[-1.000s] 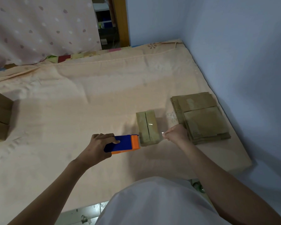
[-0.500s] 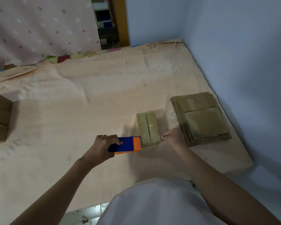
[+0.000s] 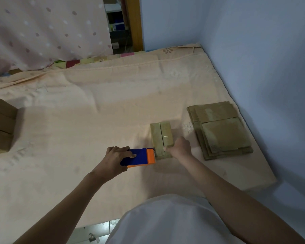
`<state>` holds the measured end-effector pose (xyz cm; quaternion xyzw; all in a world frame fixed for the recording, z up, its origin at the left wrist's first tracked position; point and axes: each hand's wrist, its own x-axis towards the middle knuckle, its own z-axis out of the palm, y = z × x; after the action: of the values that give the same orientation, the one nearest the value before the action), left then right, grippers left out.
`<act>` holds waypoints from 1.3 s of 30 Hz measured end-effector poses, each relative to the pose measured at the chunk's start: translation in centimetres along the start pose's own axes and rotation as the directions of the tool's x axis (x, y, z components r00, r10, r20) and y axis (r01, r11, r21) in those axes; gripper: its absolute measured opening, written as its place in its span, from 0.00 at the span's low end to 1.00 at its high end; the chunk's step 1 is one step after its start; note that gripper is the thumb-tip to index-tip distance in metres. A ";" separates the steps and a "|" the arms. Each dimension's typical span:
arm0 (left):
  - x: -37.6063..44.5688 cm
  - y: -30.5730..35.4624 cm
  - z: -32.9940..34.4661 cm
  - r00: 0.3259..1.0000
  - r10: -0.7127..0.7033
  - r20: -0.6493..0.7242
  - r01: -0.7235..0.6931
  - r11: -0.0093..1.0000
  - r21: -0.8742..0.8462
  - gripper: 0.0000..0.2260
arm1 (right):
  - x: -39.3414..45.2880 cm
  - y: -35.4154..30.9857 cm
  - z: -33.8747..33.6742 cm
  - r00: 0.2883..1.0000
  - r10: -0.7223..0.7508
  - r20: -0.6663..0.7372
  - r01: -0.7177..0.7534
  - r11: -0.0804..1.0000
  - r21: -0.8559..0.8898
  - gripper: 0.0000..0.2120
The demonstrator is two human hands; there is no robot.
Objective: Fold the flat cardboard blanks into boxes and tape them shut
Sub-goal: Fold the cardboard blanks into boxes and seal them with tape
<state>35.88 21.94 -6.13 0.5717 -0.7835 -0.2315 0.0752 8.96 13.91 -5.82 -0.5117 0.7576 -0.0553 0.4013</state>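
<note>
Head view looks down on a mattress (image 3: 95,120) covered in a peach sheet, pushed into the corner of blue walls. Near the mattress's right edge, toward its near side, a small folded cardboard box (image 3: 161,138) sits with its two top flaps closed and a seam running down the middle. The left hand (image 3: 115,160) curls round a blue and orange tape dispenser (image 3: 139,157), fingers wrapped over the blue body, and the orange toothed end touches the box's near left corner. The right hand (image 3: 180,149) rests against the box's near right corner with its fingers drawn together, seemingly pinching a strip of tape at the box's near edge; the tape itself is too faint to make out clearly. Just beside the box, closer to the right edge, lies a stack of flat cardboard blanks (image 3: 220,132), the upper ones smaller than those beneath. At the mattress's left edge stand brown finished boxes (image 3: 0,124), stacked and partly cut off by the frame. Behind the far edge hangs a pale spotted curtain (image 3: 42,32).
</note>
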 end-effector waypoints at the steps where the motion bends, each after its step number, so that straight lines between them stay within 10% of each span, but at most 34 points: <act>1: 0.0 0.1 0.0 1.000 0.002 0.001 -0.002 1.000 -0.001 0.23 | -0.2 -0.2 0.1 1.000 0.007 0.010 -0.007 1.000 -0.005 0.16; 9: 0.0 0.5 0.1 1.000 0.008 0.009 -0.009 0.999 0.031 0.23 | -0.5 -0.9 -0.7 1.000 -0.008 0.000 0.007 0.997 -0.076 0.12; 18: 0.0 0.0 -0.2 0.993 -0.058 0.102 0.053 0.997 0.051 0.25 | -0.1 -1.6 1.1 0.865 -0.442 0.236 0.489 0.848 -0.204 0.39; 39: -1.0 -0.9 -3.0 0.995 -0.026 0.101 0.029 0.999 -0.024 0.24 | 2.2 0.9 3.3 0.853 -0.481 0.202 0.516 0.835 -0.189 0.45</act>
<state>38.16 21.82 -3.73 0.5690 -0.7754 -0.2709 0.0396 10.13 13.63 -9.72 -0.7384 0.5673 -0.0299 0.3634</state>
